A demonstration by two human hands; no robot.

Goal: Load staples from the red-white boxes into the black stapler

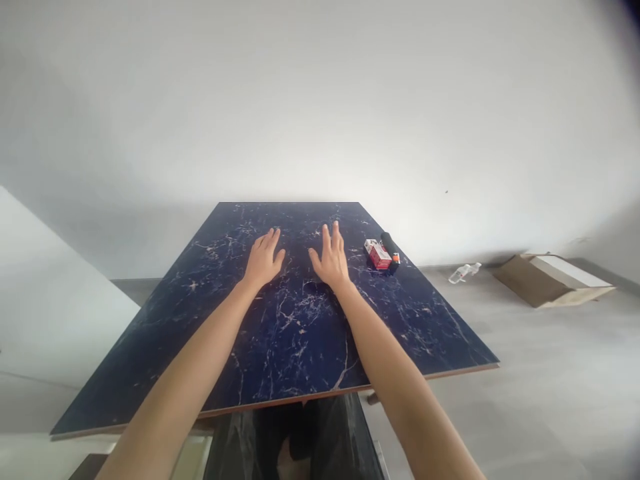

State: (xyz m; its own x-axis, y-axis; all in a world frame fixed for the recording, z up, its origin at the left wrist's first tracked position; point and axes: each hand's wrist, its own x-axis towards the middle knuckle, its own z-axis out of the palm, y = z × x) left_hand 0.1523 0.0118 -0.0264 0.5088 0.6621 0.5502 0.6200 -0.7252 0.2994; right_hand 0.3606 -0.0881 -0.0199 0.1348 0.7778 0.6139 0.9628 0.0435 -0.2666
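Left hand (263,261) and right hand (331,259) lie flat, palms down on the tabletop (300,333), fingers extended and slightly spread. Both are open and hold nothing. The surface is a dark blue slab with a marble look and pale veins, its near edge showing a thin brown side (280,404). Nearest the right hand, just past its fingers, is a small red-and-white box (378,256), lying near the tabletop's right edge. Touching the box on its far side is a black cylindrical object (389,247), with a small orange-and-black item (395,261) at its near end. Print on the box is too small to read, so no brand; no other legible writing in view. Room: a wide stretch of veined surface lies between the fingertips and the far edge, and between the two hands, less between the right hand and the box. Off the right edge, on the grey floor (500,373), are a clear plastic bottle (464,272), lying on its side, and a cardboard box (547,280). Dark trousers (295,433) show below the near edge. White wall (320,100) behind.
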